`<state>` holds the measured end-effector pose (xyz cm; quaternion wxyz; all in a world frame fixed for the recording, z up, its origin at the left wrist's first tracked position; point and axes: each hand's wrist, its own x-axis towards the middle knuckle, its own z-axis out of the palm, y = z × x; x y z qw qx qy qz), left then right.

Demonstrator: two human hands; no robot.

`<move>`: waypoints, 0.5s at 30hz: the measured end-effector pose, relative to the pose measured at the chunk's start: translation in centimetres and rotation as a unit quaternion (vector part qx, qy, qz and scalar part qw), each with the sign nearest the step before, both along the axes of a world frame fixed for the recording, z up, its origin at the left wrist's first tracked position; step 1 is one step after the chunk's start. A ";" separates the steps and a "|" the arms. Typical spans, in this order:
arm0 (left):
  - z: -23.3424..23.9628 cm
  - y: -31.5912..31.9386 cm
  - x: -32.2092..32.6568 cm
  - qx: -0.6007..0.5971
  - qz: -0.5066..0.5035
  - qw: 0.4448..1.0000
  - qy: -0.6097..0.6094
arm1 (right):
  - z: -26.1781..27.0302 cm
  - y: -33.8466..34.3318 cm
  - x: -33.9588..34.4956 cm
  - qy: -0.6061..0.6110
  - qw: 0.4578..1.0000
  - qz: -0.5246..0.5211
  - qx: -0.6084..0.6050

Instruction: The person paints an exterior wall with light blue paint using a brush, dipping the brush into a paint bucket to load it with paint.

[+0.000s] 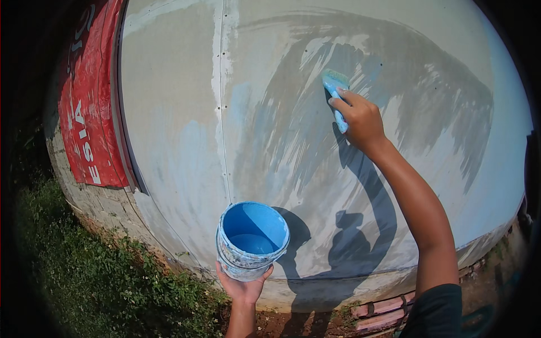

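Note:
My right hand grips a paint-smeared brush by its handle, bristles up against the flat wall panel. Around the bristles the panel carries wet-looking, darker grey streaks, with pale blue patches among them. Lower down, my left hand holds a small plastic paint bucket from beneath, fingers spread around its base. The bucket is tilted so its mouth faces me; its inside is blue, with some blue liquid at the bottom. Dried paint covers the outside and rim.
A red banner with white lettering hangs at the left over a block wall. Green weeds grow along the lower left. Pinkish lengths of material lie at the wall's foot, lower right. My shadow falls across the panel.

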<state>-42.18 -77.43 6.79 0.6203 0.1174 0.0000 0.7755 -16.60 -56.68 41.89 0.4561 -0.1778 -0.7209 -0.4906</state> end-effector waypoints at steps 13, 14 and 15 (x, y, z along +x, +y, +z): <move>-1.1 -0.4 -1.6 -0.016 0.010 1.000 -0.006 | -6.7 -4.1 -2.5 -0.050 0.938 0.198 -0.279; -1.0 -0.3 -1.6 -0.007 -0.001 1.000 -0.007 | -3.6 -3.6 -2.3 -0.018 0.954 0.211 -0.215; -0.4 0.1 -1.6 -0.003 -0.002 1.000 -0.005 | -0.6 -2.7 -1.7 0.006 0.975 0.173 -0.138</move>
